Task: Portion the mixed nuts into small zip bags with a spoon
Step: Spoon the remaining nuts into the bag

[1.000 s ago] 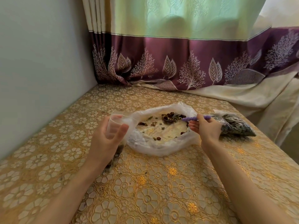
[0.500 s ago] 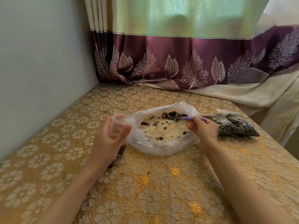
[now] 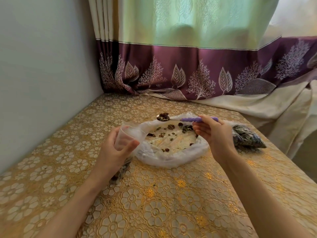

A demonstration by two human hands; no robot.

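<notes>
A wide clear plastic bag (image 3: pixel 171 158) lies open on the table, with scattered mixed nuts (image 3: pixel 164 133) inside. My right hand (image 3: pixel 212 136) grips the purple handle of a spoon (image 3: pixel 190 119) held level above the bag's far edge; its bowl is heaped with nuts (image 3: pixel 163 116). My left hand (image 3: pixel 116 148) holds a small clear zip bag (image 3: pixel 127 137) by its open mouth, left of the big bag. The small bag's lower part hangs under my palm with nuts showing in it (image 3: pixel 120 174).
A filled zip bag of nuts (image 3: pixel 247 139) lies on the table behind my right hand. The table wears a gold floral cloth (image 3: pixel 154 203). A wall stands on the left, a purple-banded curtain (image 3: pixel 188 69) hangs behind, and the table's right edge drops off.
The spoon has come up out of the big bag with a load of nuts and now sits above its far rim. My left hand keeps the small bag in about the same place.
</notes>
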